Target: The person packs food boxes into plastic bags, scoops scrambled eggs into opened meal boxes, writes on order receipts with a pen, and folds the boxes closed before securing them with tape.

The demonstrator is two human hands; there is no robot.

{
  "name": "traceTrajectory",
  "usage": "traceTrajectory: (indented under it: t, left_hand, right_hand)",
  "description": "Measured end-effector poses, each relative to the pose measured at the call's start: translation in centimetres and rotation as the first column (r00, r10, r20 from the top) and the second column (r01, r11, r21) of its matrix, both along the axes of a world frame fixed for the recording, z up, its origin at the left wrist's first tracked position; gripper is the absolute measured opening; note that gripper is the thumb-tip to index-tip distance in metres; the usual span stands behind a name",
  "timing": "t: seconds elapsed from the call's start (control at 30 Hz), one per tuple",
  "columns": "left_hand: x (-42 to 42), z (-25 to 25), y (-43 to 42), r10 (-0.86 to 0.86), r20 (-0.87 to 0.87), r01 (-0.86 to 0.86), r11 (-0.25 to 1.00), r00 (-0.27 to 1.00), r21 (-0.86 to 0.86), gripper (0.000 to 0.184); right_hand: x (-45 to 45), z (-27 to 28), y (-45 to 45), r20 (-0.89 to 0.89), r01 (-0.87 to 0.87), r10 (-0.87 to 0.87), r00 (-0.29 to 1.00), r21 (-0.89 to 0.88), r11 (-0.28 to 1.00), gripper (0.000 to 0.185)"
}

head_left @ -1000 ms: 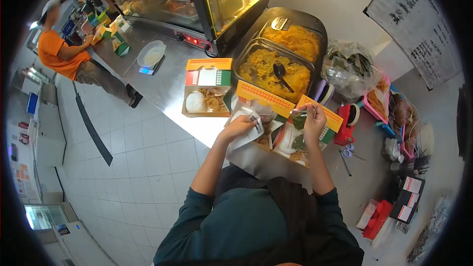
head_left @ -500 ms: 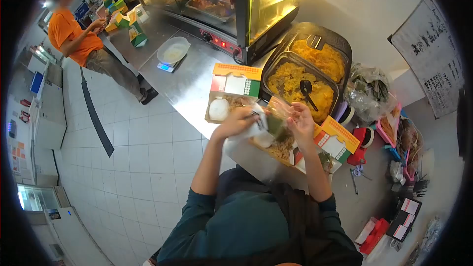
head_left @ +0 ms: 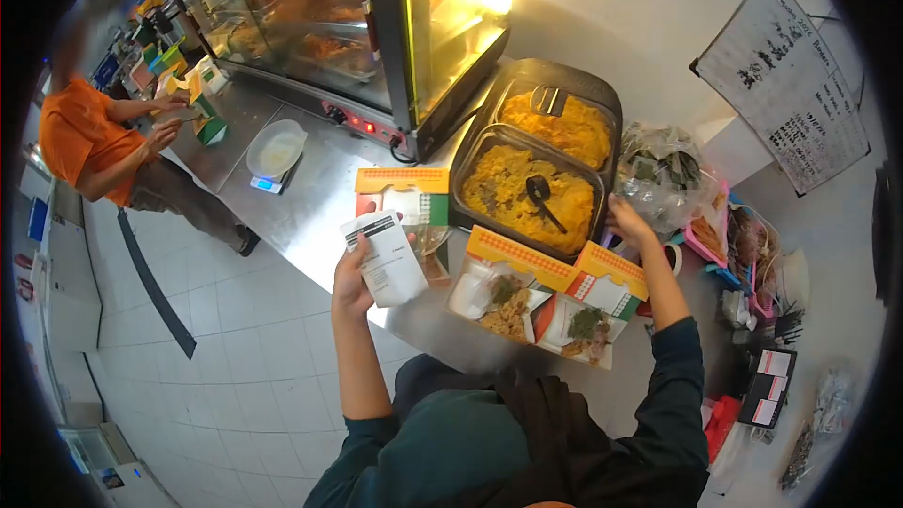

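Note:
A white printed packet (head_left: pixel 391 259) is gripped in my left hand (head_left: pixel 355 280), upright in front of the left food box (head_left: pixel 403 181), which it partly hides. My right hand (head_left: pixel 625 221) is at the right edge of the black tray (head_left: pixel 602 190); its fingertips are partly hidden, so what it may hold I cannot make out. Below the tray stand two open boxes side by side. The middle box (head_left: pixel 515 251) holds white rice, brown crumbly food and a green item. The right box (head_left: pixel 616 293) has similar contents.
A lit glass food warmer (head_left: pixel 390 47) stands at the back. A bowl (head_left: pixel 277 149) rests on a scale (head_left: pixel 268 183). Yellow food and a black spoon (head_left: pixel 546 204) lie in the tray. A plastic bag (head_left: pixel 668 169) is to its right. A person in orange (head_left: pixel 85 136) stands far left.
My left hand has moved left with the packet. My right hand has moved away from the boxes to the tray's right edge. A green item now lies in the middle box. The view has shifted.

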State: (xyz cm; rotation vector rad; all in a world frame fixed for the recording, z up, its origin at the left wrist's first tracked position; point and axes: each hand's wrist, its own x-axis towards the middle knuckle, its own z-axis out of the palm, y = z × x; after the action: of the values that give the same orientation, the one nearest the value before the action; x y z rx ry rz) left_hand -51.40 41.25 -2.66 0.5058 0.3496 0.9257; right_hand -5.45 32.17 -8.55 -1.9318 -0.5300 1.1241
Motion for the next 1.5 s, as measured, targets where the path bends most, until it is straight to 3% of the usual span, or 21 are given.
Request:
traceTrajectory:
  t: [0.03, 0.13, 0.17, 0.37, 0.47, 0.5, 0.57, 0.6, 0.7, 0.8, 0.97, 1.2, 1.27, 1.33, 1.37, 1.43, 1.5]
  left_hand:
    - [1.0, 1.3, -0.4, -0.028, 0.024, 0.028, 1.000, 0.999, 0.000, 0.047]
    - [3.5, 3.9, -1.5, -0.127, 0.111, 0.127, 0.992, 0.986, 0.010, 0.054]
    - [4.4, 4.5, -1.6, -0.181, 0.158, 0.180, 0.983, 0.971, 0.024, 0.053]
    - [8.6, 8.5, -2.7, -0.313, 0.199, 0.294, 0.949, 0.929, 0.117, 0.060]
    - [9.5, 10.1, -3.3, -0.315, 0.212, 0.283, 0.944, 0.925, 0.168, 0.058]
    - [9.4, 10.6, -3.4, -0.315, 0.208, 0.278, 0.942, 0.926, 0.188, 0.057]
    - [9.3, 11.4, -3.8, -0.320, 0.201, 0.274, 0.935, 0.926, 0.226, 0.057]
    - [9.2, 11.6, -3.9, -0.312, 0.210, 0.264, 0.937, 0.927, 0.228, 0.057]
    - [9.1, 12.0, -4.2, -0.293, 0.218, 0.244, 0.943, 0.931, 0.227, 0.056]
    - [9.1, 11.9, -4.1, -0.300, 0.253, 0.248, 0.944, 0.920, 0.218, 0.056]
    - [9.9, 11.8, -3.9, -0.304, 0.243, 0.252, 0.942, 0.921, 0.222, 0.057]
    - [12.1, 11.7, -4.2, -0.315, 0.231, 0.270, 0.941, 0.921, 0.206, 0.058]
    - [12.8, 11.7, -4.3, -0.324, 0.223, 0.280, 0.937, 0.919, 0.208, 0.058]
    - [13.3, 11.8, -4.5, -0.323, 0.212, 0.283, 0.938, 0.922, 0.199, 0.058]
    - [13.5, 11.9, -4.6, -0.319, 0.204, 0.283, 0.941, 0.926, 0.188, 0.058]
    - [13.7, 12.3, -4.9, -0.322, 0.192, 0.287, 0.939, 0.927, 0.191, 0.058]
    - [13.6, 12.7, -5.2, -0.328, 0.192, 0.285, 0.933, 0.925, 0.219, 0.058]
  right_hand:
    - [1.6, -1.9, 0.6, -0.042, -0.060, 0.058, 0.997, -0.035, 0.998, 0.070]
    - [2.5, -0.1, 1.1, -0.380, -0.184, 0.154, 0.912, -0.042, 0.982, 0.076]
    - [2.2, 0.3, 1.0, -0.321, -0.076, 0.055, 0.946, -0.053, 0.996, 0.077]
    - [1.1, 3.3, 1.6, -0.285, -0.137, 0.117, 0.951, -0.052, 0.989, 0.076]
    - [-2.9, 6.7, 2.7, -0.451, -0.034, 0.140, 0.881, 0.235, 0.971, 0.059]
    - [-3.8, 7.8, 3.2, -0.338, -0.038, 0.173, 0.925, 0.372, 0.928, 0.035]
    - [-6.6, 10.7, 4.7, -0.239, -0.003, 0.145, 0.960, 0.510, 0.860, 0.026]
    - [-7.5, 12.0, 5.6, -0.193, 0.013, 0.121, 0.974, 0.577, 0.816, 0.023]
    - [-7.8, 14.6, 8.3, -0.066, -0.179, 0.312, 0.948, 0.699, 0.692, 0.019]
    - [-7.0, 15.0, 11.1, -0.012, -0.189, 0.277, 0.961, 0.704, 0.685, 0.019]
    - [-10.5, 14.9, 11.2, -0.111, 0.090, -0.015, 0.994, 0.718, 0.690, 0.021]
    - [-14.7, 15.8, 15.5, -0.209, 0.235, -0.109, 0.972, 0.815, 0.530, 0.020]
    - [-12.8, 14.8, 18.1, 0.074, 0.002, -0.100, 0.992, 0.795, 0.607, 0.017]
    - [-12.0, 13.7, 21.5, 0.423, -0.196, -0.161, 0.892, 0.683, 0.704, 0.018]
    - [-13.3, 14.9, 21.4, 0.351, -0.163, -0.096, 0.932, 0.639, 0.752, 0.027]
    - [-14.2, 14.6, 22.4, 0.508, -0.171, -0.240, 0.827, 0.634, 0.754, 0.044]
    - [-13.2, 15.1, 20.6, 0.325, -0.187, -0.022, 0.945, 0.597, 0.780, 0.045]
